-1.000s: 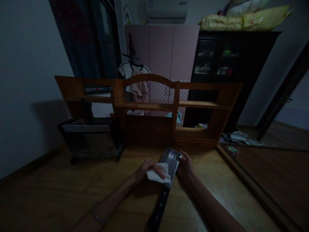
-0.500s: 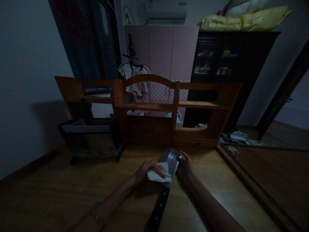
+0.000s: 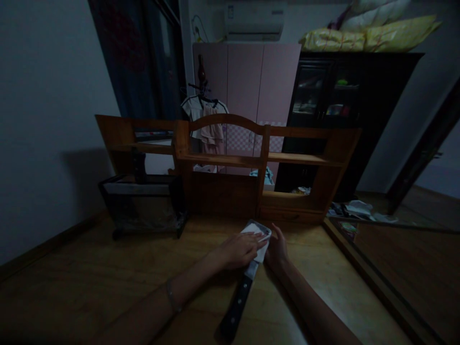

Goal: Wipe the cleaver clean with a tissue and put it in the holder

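Observation:
A cleaver with a black riveted handle (image 3: 236, 303) lies slanted above the wooden table, handle pointing toward me and blade away. My left hand (image 3: 240, 250) presses a white tissue (image 3: 261, 252) flat over the blade, its fingers reaching across toward the hole in the far corner. The tissue covers most of the blade; a strip of bare metal (image 3: 252, 270) shows by the handle. At the blade's right edge, my right hand (image 3: 278, 250) supports the cleaver from the side and beneath, thumb up. Its other fingers are mostly hidden behind the blade.
A black-framed box (image 3: 142, 206) with a dark upright handle (image 3: 138, 165) stands on the table (image 3: 151, 268) at the left. Behind it runs a wooden shelf unit (image 3: 224, 159). A raised wooden edge (image 3: 362, 261) borders the table's right side. Pink wardrobe doors (image 3: 244, 81) stand farther back.
My left hand has slid the tissue up and away from me along the blade, and its fingers now lie over it. The right hand still supports the cleaver. The view has shifted slightly.

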### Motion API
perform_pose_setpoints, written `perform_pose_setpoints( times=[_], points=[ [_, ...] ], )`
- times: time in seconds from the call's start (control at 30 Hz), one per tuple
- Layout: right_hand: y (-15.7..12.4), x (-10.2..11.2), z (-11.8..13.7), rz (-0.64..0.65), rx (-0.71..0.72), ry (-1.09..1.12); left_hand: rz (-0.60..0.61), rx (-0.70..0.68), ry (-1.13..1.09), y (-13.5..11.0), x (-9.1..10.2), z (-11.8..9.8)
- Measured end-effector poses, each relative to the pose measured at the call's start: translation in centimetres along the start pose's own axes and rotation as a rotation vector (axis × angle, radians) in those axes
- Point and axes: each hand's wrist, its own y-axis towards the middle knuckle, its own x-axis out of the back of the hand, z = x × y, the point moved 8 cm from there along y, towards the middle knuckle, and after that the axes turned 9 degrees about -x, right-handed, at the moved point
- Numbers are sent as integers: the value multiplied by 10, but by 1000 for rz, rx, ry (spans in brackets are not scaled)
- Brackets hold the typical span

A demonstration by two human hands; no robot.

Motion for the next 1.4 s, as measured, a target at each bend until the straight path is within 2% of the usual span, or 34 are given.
perform_pose_setpoints(
  times=[0.2, 0.3, 0.47, 0.63, 0.73, 0.87, 1.0, 1.1, 1.23, 1.3, 1.4],
  points=[
    [8, 18, 7, -77, 105, 67, -17, 34, 113, 26, -7, 14],
    [10, 19, 8, -81, 111, 96, -18, 49, 130, 30, -9, 19],
    [6, 3, 3, 15, 45, 121, -1, 78, 116, 19, -6, 34],
    [3, 0, -2, 10, 11, 37, -22, 129, 119, -4, -2, 46],
    [5, 0, -2, 38, 6, 29, -37, 142, 117, -14, 1, 40],
    [6, 2, -2, 7, 11, 25, -43, 104, 80, -21, 4, 16],
    [5, 5, 0, -12, 26, 14, -4, 2, 72, -15, -2, -10],
    [7, 12, 1, -68, 32, -20, 6, -16, 98, -2, -6, -15],
    [9, 19, 6, -109, 91, -19, -13, 28, 122, 19, -9, 1],
    [9, 16, 7, -75, 110, 9, -22, 70, 126, 25, -9, 15],
    [8, 4, 3, 16, 66, 45, -37, 115, 132, 25, -8, 35]
  ],
)
